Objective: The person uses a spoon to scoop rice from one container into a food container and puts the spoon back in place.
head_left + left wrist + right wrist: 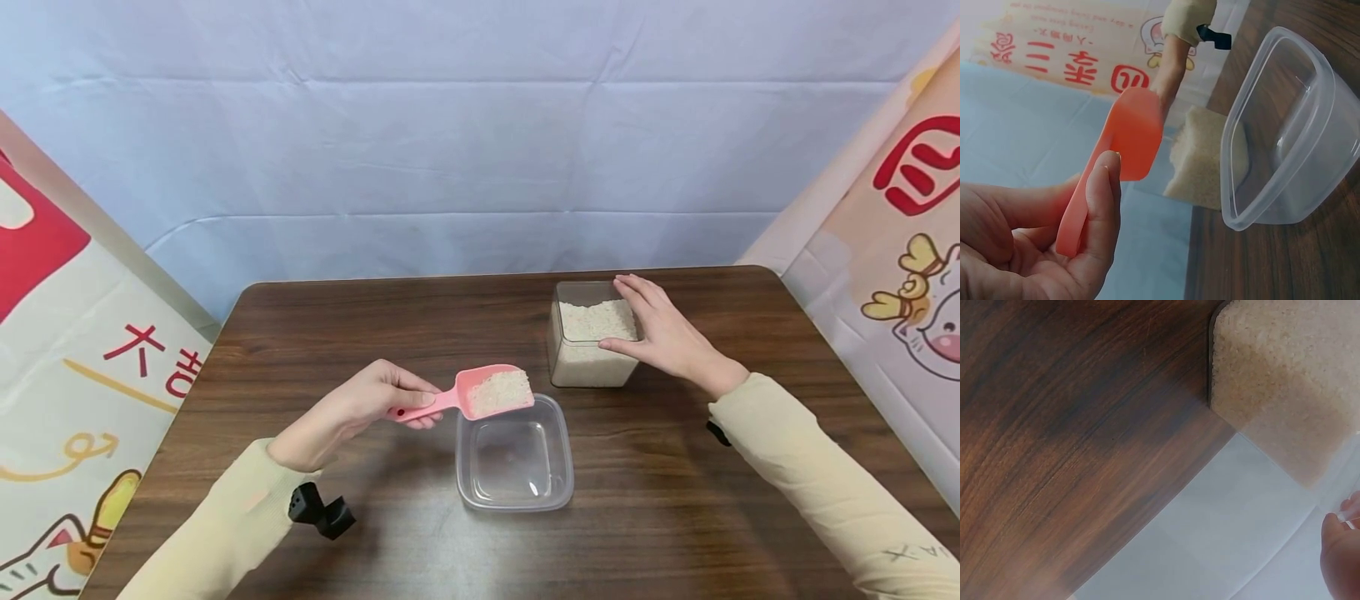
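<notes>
The left hand (352, 412) pinches the handle of a pink scoop (480, 393), thumb on top and fingers curled beneath, as the left wrist view shows plainly. The scoop is thin, stiff plastic and light; its load of rice (501, 388) adds little weight but is loose and will spill at any tilt, so the hold near the handle's end looks right for keeping the bowl level. The bowl hangs just above the near-left rim of an empty clear container (515, 454) that sits on the bench (675, 500). The left wrist is bent slightly inward, forearm angled up from the lower left.

The right hand (660, 333) rests with fingers straight and relaxed against the top and side of a clear rice box (588, 362), steadying it. That box looks heavy with grain, smooth-walled and likely slippery. The right forearm reaches in from the lower right.
</notes>
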### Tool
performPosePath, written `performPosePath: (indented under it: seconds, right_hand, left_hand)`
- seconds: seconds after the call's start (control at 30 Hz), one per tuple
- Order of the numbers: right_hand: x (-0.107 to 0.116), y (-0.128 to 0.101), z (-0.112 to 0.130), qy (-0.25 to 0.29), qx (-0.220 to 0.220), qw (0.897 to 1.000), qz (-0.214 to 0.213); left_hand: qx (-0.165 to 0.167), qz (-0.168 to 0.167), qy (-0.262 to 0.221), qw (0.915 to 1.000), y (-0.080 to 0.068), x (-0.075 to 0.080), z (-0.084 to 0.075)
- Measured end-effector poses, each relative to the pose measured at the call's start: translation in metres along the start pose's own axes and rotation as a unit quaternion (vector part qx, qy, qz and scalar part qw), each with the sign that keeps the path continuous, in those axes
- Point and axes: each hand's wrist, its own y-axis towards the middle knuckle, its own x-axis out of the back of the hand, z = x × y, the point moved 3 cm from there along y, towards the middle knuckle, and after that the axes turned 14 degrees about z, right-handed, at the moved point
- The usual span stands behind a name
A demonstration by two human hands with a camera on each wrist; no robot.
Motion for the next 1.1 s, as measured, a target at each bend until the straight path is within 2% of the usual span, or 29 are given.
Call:
performPosePath:
  seconds: [0.37, 0.7, 1.1]
  right_hand:
    - [0.0001, -0.0012, 0.0001, 0.010, -0.005, 1.000, 0.004]
    - [0.0011, -0.0016, 0.0015, 0.015, -0.008, 1.000, 0.009]
    - [0.0014, -0.0011, 0.0016, 0.014, -0.008, 1.000, 0.005]
  left_hand:
    - [0.006, 0.023, 0.017, 0.9996, -0.0042, -0.0010, 0.0044]
    - [0.019, 0.028, 0.019, 0.9992, -0.0051, -0.0023, 0.0066]
    - [0.046, 0.026, 0.043, 0.9977, -0.0018, -0.0044, 0.0093]
